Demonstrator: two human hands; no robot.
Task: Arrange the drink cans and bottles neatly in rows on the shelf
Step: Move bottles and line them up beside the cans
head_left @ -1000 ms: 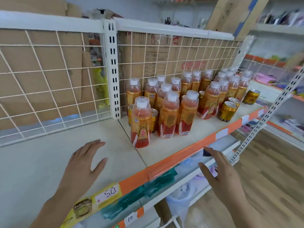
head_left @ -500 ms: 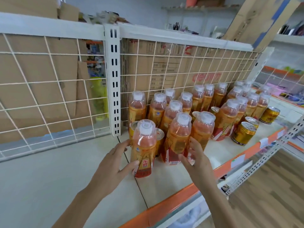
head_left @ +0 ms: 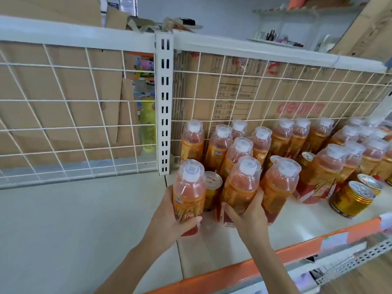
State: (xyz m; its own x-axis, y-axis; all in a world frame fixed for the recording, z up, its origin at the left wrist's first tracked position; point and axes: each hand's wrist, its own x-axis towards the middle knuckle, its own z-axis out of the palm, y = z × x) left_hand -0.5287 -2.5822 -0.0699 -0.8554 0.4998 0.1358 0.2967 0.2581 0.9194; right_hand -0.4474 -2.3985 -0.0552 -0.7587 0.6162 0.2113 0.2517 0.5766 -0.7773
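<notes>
Several orange-labelled drink bottles with white caps stand in a loose cluster on the cream shelf (head_left: 297, 225). My left hand (head_left: 169, 217) grips the front-left bottle (head_left: 189, 192), its thumb across the label. My right hand (head_left: 248, 213) holds the front-middle bottle (head_left: 240, 187) low on its body, with fingers between it and the bottle to its right (head_left: 280, 183). A gold can (head_left: 212, 189) stands between the two held bottles, partly hidden. More gold cans (head_left: 352, 198) stand at the right front.
A white wire grid (head_left: 63, 124) backs the shelf, with cardboard boxes behind it and a slotted upright post (head_left: 164, 107) in the middle. The shelf's left section (head_left: 74, 230) carries nothing. An orange price strip (head_left: 297, 251) runs along the front edge.
Both hands moved forward from the shelf's front edge to the front bottles and closed round them. The view came closer to the shelf.
</notes>
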